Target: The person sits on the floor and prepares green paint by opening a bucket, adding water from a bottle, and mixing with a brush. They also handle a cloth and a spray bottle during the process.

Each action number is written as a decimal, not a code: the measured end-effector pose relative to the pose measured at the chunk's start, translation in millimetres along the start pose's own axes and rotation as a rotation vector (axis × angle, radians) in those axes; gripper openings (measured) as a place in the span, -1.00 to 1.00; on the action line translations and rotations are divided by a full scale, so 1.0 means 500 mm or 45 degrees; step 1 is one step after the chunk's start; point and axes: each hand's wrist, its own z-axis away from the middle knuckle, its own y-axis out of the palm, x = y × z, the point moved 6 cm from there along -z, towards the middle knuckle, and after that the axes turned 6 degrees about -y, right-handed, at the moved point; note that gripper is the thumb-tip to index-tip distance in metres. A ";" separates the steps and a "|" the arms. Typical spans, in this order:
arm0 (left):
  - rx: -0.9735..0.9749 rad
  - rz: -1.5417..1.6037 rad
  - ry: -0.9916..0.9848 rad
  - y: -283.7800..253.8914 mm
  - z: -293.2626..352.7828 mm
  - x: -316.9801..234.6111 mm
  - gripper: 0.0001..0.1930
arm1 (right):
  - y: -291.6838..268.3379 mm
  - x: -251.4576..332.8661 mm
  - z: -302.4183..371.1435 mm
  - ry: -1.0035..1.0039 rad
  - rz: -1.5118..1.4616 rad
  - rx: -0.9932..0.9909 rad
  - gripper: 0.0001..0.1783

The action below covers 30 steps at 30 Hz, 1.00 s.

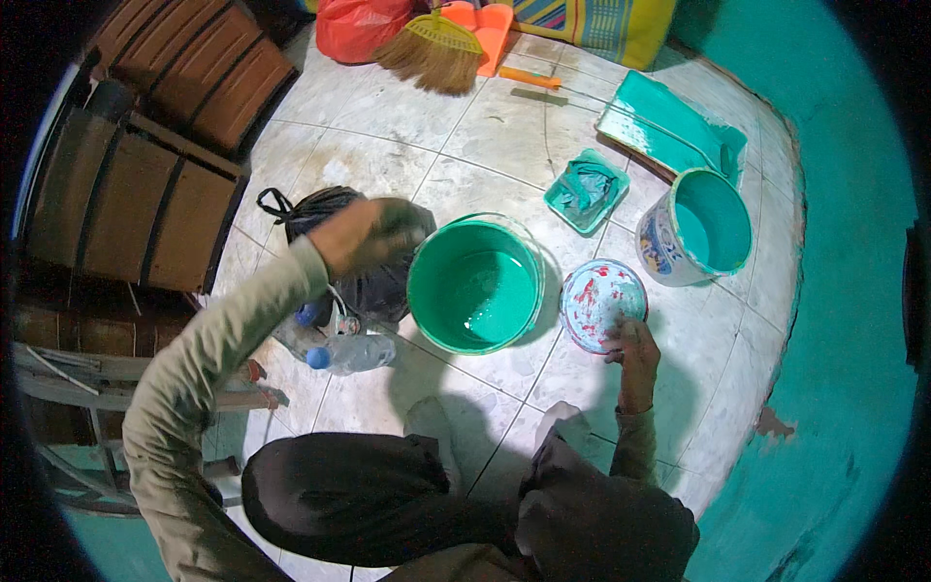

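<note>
My right hand (635,357) grips the near right edge of a round, pale lid (597,303) with red smears, fingers closed on its rim. The lid is just right of a green bucket (423,312) that holds glossy green paint. Left of the bucket's far rim, my left hand (370,236) hangs over a tied black plastic bag (325,206). Motion smears its fingers, so I cannot tell whether anything is in them. Beside the bag, a clear plastic bottle (361,354) with a blue cap lies on its side.
Farther right stand a paint-stained white pail (659,241), a small green-stained tray (551,199) with crumpled plastic and a green paint tray (640,102) with a roller (530,77). A broom (427,63) and red bag (359,29) are at the back. Brown wooden furniture (145,194) borders the left, a green wall (853,291) the right.
</note>
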 end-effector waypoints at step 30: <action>0.051 1.113 -0.556 0.196 0.513 0.338 -0.77 | 0.261 0.242 0.054 -0.530 0.052 0.165 -0.64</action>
